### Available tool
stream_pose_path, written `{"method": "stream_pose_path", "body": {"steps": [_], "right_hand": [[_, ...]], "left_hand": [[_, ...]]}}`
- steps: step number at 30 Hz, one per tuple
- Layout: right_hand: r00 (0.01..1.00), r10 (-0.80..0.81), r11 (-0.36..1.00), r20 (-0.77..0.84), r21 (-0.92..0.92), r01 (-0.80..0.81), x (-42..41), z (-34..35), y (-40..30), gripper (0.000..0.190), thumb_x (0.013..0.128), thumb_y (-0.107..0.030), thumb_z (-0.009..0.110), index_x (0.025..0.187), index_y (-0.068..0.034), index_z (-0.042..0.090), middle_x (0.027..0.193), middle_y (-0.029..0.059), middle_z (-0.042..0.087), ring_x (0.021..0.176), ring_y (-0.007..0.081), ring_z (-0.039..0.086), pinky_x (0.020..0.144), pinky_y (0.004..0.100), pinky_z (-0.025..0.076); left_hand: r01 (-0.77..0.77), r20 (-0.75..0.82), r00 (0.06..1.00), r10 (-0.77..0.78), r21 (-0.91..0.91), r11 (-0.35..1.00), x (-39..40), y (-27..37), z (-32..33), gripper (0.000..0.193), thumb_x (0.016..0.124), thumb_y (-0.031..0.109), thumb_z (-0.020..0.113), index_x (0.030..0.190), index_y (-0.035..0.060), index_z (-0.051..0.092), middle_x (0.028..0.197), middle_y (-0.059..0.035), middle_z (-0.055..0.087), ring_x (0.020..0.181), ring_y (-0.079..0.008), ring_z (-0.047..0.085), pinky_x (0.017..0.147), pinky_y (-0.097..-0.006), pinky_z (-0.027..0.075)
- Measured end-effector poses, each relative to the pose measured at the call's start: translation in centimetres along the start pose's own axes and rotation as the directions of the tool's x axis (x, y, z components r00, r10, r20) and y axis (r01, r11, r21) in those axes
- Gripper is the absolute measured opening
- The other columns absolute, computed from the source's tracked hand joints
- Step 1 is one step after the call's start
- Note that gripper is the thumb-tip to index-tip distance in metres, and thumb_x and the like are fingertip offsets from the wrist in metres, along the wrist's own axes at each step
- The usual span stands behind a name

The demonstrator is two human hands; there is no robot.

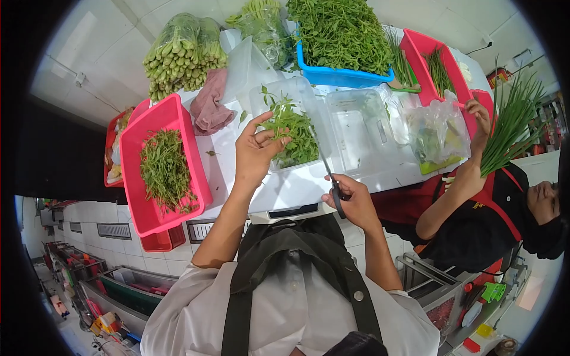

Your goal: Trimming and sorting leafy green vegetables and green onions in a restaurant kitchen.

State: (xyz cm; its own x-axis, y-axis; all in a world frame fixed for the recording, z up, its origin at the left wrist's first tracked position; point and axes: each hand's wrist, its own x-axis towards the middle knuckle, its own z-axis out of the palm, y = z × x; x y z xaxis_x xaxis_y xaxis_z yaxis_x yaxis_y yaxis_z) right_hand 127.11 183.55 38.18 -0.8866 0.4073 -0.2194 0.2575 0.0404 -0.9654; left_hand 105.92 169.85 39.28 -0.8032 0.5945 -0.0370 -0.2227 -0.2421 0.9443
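Observation:
My left hand (258,153) holds a leafy green herb sprig (279,104) between thumb and fingers, above a clear plastic container of picked green leaves (299,141). In my right hand (352,199) is a pair of scissors (333,178) with a black handle, its blades pointing up and away beside the container's right side. Whether the blades are apart cannot be told. To the left, a pink plastic tub (202,178) holds a heap of cut stems (167,171). Behind the container stands a blue tub (343,77) piled with leafy greens (340,35).
An empty-looking clear container (360,133) and a plastic bag (438,127) lie to the right. A pink cloth (213,104) and bundled greens (176,55) lie at the back left. A co-worker (472,209) at the right holds long green stalks (512,124) near a pink tub (434,66).

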Motion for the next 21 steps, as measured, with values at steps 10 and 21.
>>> {"method": "stream_pose_path", "body": {"steps": [10,21], "right_hand": [[0.998,0.037,0.999,0.041,0.008,-0.038,-0.4,0.7,0.0,0.048,0.078,-0.018,0.081,0.114,0.007,0.061,0.074,-0.0036,0.053,0.068,0.0040,0.046,0.062,0.0204,0.041],[0.995,0.054,0.992,0.082,0.109,-0.063,0.0,1.3,1.0,0.043,0.080,-0.017,0.079,0.114,0.004,0.063,0.071,-0.0056,0.053,0.065,0.0020,0.046,0.058,0.0194,0.039]], "left_hand": [[-0.011,-0.024,1.000,0.018,0.266,0.964,0.0,0.4,0.8,0.060,0.079,-0.010,0.068,0.133,0.0013,0.043,0.087,-0.0082,0.061,0.080,-0.0172,0.069,0.069,-0.0237,0.055],[-0.072,-0.015,0.997,0.081,0.307,0.949,0.0,-0.5,1.1,0.056,0.081,-0.005,0.070,0.131,0.0059,0.048,0.091,-0.0102,0.067,0.083,-0.0115,0.067,0.068,-0.0228,0.051]]}}
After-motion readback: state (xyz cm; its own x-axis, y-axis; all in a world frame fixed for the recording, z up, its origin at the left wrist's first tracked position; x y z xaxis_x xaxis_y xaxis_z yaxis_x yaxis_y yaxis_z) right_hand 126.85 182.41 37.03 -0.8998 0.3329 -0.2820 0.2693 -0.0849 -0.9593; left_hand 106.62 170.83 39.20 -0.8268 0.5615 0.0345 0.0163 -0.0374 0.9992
